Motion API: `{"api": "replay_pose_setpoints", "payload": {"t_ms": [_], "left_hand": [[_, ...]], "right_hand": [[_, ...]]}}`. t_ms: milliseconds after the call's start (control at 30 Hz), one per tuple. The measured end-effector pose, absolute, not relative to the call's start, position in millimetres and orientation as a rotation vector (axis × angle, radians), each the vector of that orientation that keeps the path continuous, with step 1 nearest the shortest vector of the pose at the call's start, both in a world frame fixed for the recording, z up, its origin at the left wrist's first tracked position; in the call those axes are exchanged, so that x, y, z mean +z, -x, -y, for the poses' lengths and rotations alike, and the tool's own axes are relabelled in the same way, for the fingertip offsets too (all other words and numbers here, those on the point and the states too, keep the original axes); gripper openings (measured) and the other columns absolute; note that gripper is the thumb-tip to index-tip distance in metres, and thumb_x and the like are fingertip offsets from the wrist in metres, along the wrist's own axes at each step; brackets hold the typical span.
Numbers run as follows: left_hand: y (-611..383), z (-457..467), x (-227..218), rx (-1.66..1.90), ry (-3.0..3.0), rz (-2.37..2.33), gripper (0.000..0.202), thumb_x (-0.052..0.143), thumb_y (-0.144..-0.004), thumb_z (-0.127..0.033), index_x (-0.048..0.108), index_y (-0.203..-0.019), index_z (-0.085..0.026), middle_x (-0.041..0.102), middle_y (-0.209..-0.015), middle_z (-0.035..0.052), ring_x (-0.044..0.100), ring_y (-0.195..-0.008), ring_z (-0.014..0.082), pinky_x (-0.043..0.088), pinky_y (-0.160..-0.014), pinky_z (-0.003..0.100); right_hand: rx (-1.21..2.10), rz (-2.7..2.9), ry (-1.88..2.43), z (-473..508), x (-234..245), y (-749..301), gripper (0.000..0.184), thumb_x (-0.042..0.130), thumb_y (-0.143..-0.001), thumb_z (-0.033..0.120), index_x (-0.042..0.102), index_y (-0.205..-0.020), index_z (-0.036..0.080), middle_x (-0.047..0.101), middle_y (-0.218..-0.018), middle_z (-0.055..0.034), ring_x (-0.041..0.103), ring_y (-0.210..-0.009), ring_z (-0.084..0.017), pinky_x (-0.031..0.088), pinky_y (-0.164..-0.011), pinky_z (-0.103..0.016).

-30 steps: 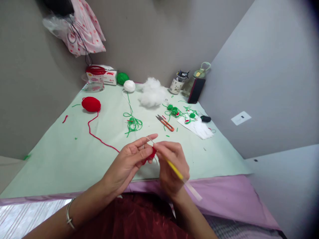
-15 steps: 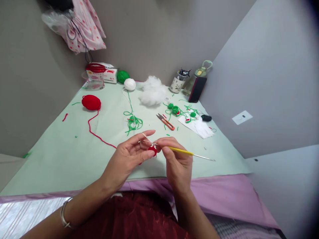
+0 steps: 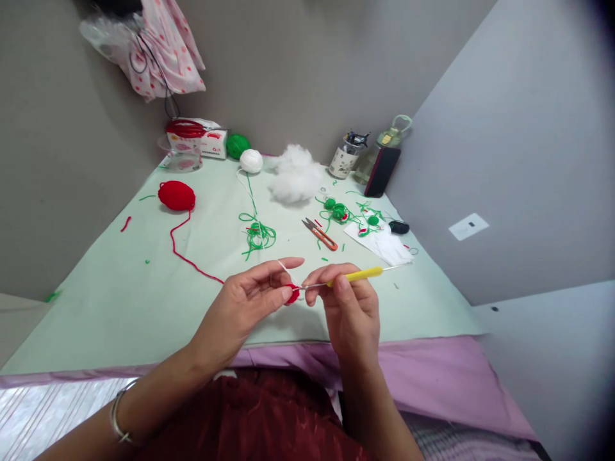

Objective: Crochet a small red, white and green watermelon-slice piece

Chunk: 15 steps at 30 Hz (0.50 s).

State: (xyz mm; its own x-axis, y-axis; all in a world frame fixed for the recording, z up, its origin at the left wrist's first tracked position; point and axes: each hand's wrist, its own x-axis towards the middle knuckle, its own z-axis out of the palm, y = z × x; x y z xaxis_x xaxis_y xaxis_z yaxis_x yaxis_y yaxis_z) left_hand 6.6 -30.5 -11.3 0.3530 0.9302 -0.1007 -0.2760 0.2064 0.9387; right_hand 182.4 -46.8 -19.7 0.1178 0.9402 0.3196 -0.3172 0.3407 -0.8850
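While the left hand pinches a little red piece over the table, right hand pinching a yellow hook, tip right at the red bit; orange snips beyond, red yarn ball off left, white fluff way back.

The pale green tabletop carried a red yarn ball, a white yarn ball and fluffy stuffing. Orange snips lay nearer — between a green tangle and white paper.
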Motion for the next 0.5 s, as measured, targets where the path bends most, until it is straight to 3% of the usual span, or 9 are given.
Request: {"api": "replay_pose_setpoints", "payload": {"t_ms": [267, 500], "left_hand": [[-8, 31, -7, 1.023, -1.083, -0.872, 0.033, 0.083, -0.087, -0.029, 0.082, -0.12, -0.031, 0.069, -0.087, -0.0007, 0.064, -0.085, 0.0138, 0.054, -0.077, 0.023], [-11, 33, -1, 1.122, -1.19, -0.997, 0.03, 0.082, -0.085, -0.025, 0.084, -0.114, -0.028, 0.066, -0.086, -0.0002, 0.064, -0.083, 0.0138, 0.05, -0.064, 0.019]], "right_hand": [[0.668, 1.365, 0.849, 60, -19, -183, 0.023, 0.052, -0.106, 0.018, 0.074, -0.105, 0.024, 0.076, -0.095, -0.0036, 0.069, -0.078, -0.016, 0.057, -0.075, -0.034], [0.262, 1.72, 0.887, 65, -19, -184, 0.028, 0.053, -0.102, 0.01, 0.07, -0.118, 0.025, 0.078, -0.104, -0.0083, 0.074, -0.096, -0.021, 0.062, -0.081, -0.038]]}}
